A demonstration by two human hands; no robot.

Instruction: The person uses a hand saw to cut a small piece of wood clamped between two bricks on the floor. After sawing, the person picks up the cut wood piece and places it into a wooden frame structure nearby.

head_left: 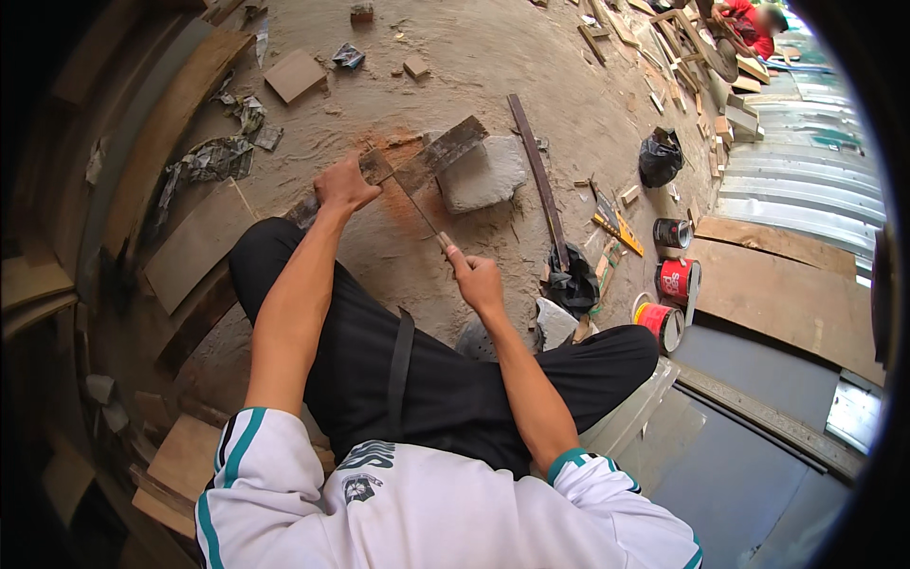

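Observation:
My left hand (348, 184) is closed around a worn dark wooden plank (445, 152) and presses it down. The plank's far end lies over a rough grey stone block (488, 175). My right hand (477, 284) grips the light handle of a thin handsaw (417, 211). Its narrow blade, seen nearly edge-on, crosses the plank just right of my left hand. Orange-red dust (403, 220) covers the ground around the cut. How deep the blade sits in the wood cannot be made out.
A long dark bar (538, 180) lies right of the block, by a black plastic bag (572, 282). Paint cans (679, 279), a yellow-edged tool (619, 228) and another black bag (661, 157) lie farther right. Boards (204, 242) lie left. A person in red (751, 27) is at the far right.

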